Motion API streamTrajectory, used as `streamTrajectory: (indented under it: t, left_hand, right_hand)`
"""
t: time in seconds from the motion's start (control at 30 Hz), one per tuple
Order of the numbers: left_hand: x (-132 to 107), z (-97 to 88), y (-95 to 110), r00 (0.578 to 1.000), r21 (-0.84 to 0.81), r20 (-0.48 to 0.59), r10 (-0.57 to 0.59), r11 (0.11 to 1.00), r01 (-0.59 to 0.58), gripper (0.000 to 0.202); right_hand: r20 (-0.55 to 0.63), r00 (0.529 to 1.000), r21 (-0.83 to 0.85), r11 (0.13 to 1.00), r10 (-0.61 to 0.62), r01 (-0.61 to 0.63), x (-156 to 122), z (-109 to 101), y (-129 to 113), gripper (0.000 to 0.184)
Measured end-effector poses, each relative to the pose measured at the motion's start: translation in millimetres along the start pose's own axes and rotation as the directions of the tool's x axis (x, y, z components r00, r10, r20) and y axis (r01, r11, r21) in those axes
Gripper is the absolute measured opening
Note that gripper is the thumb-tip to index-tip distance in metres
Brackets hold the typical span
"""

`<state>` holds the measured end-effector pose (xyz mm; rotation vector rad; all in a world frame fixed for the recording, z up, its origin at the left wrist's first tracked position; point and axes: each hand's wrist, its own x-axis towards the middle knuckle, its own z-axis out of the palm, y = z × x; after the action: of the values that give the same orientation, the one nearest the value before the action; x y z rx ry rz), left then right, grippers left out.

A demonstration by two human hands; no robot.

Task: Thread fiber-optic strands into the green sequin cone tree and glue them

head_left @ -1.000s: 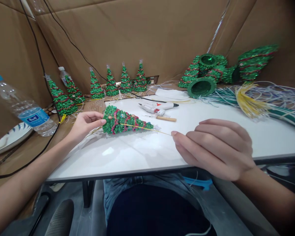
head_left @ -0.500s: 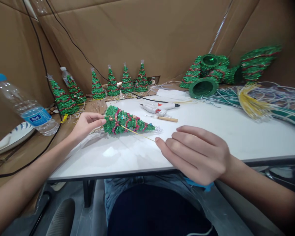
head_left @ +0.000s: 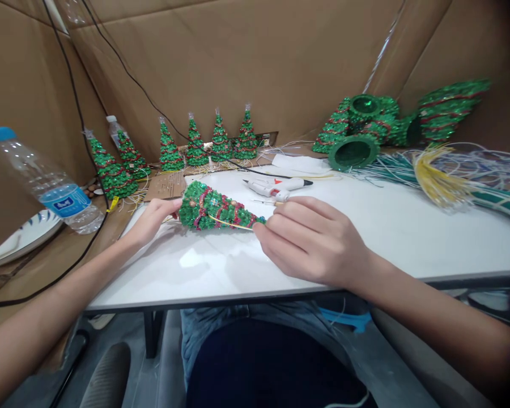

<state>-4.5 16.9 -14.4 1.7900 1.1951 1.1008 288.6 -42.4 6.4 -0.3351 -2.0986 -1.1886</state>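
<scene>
A small green sequined Christmas tree (head_left: 215, 208) with red garland lies on its side over the white table (head_left: 408, 232), tip to the right. My left hand (head_left: 153, 218) grips its base at the left. My right hand (head_left: 310, 241) pinches a thin yellow strand (head_left: 232, 224) that runs along the tree, fingertips right at the tree's tip. The tip itself is hidden behind my fingers.
A white glue gun (head_left: 276, 186) lies just behind the tree. Several finished small trees (head_left: 204, 141) stand in a row at the back. Green cones (head_left: 365, 122) and bundles of yellow and white strands (head_left: 442, 175) fill the right. A water bottle (head_left: 46, 184) leans at left.
My right hand has slid left along the yellow strand, from well right of the tree up to its tip. My left hand and the tree stayed nearly still.
</scene>
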Motion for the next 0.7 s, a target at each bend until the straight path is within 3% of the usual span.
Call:
streamTrajectory:
  t: [0.1, 0.3, 0.53, 0.7]
  left_hand:
    - [4.3, 1.3, -4.3, 0.995, -0.106, 0.095, 0.002, 0.994, 0.008, 0.045]
    - [2.7, 8.1, -0.8, 0.989, -0.196, 0.120, -0.088, 0.974, 0.111, 0.045]
    - [2.5, 14.9, 3.8, 0.980, -0.203, 0.112, -0.163, 0.962, 0.183, 0.053]
    - [3.8, 11.4, 1.1, 0.958, -0.199, 0.232, -0.170, 0.955, 0.218, 0.063]
  right_hand:
    - [0.025, 1.000, 0.002, 1.000, 0.019, -0.019, 4.6, 0.9, -1.6, 0.024]
    - [0.088, 0.995, 0.039, 0.998, 0.041, -0.045, 7.8, 2.0, -7.7, 0.017]
    - [0.103, 0.994, 0.060, 0.997, 0.045, -0.051, 8.5, 6.5, -9.6, 0.020]
    - [0.101, 0.994, 0.070, 0.996, 0.047, -0.055, 7.3, 7.3, -8.3, 0.018]
